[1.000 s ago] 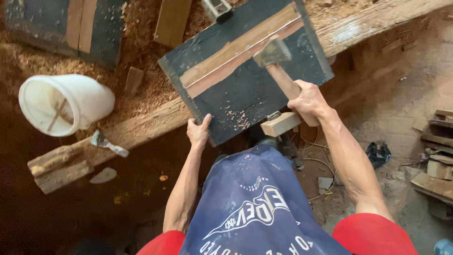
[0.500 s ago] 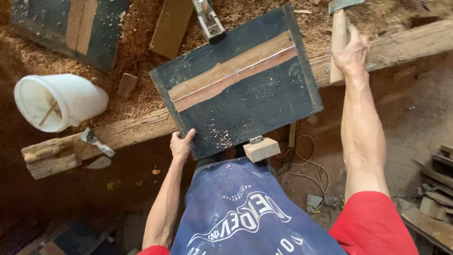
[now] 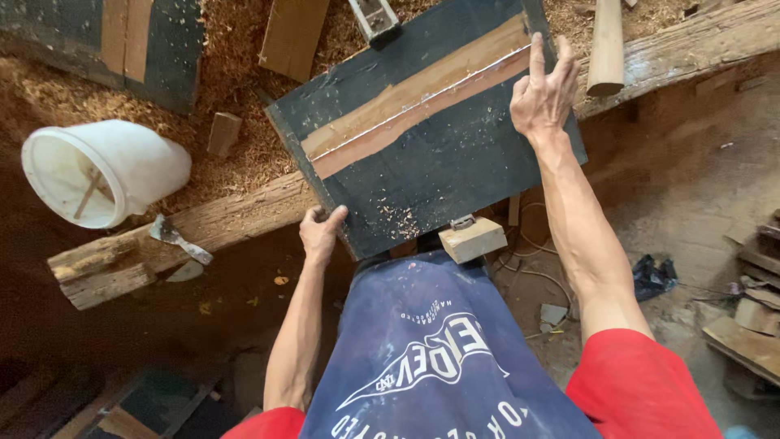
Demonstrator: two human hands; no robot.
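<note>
Panel (image 3: 431, 154), dark and roughly square, lies tilted across a rough wooden beam (image 3: 236, 218), its near edge hanging out over the floor toward the person. Two pale wood strips (image 3: 418, 102) run side by side across its upper half, with a thin bright line between them.

Left hand (image 3: 319, 233) is closed over the panel's near left corner, fingers curled round the edge, thumb on top. Right hand (image 3: 543, 93) rests on the far right part of the panel with fingers spread and mostly straight, fingertips at the end of the strips; it pinches nothing.

Just beyond that hand a wooden handle (image 3: 607, 45) lies on the beam and the shavings; its head is out of frame. A metal clamp (image 3: 374, 16) sits at the panel's far edge, and a small wood block (image 3: 472, 239) with a metal fitting juts out below the near edge.

Judging from this, the strips look seated in the panel and roughly flush, so any striking seems paused, with the handle set aside. Loose chips (image 3: 398, 218) lie on the dark face, and the seam is uneven, so smoothing or checking the joint probably remains.

Sawdust (image 3: 236, 81) covers the ground beyond the beam. A white bucket (image 3: 101, 172) lies on its side to the left, a small trowel-like tool (image 3: 175, 240) rests on the beam near it, and a second dark panel (image 3: 122, 45) lies at upper left.
</note>
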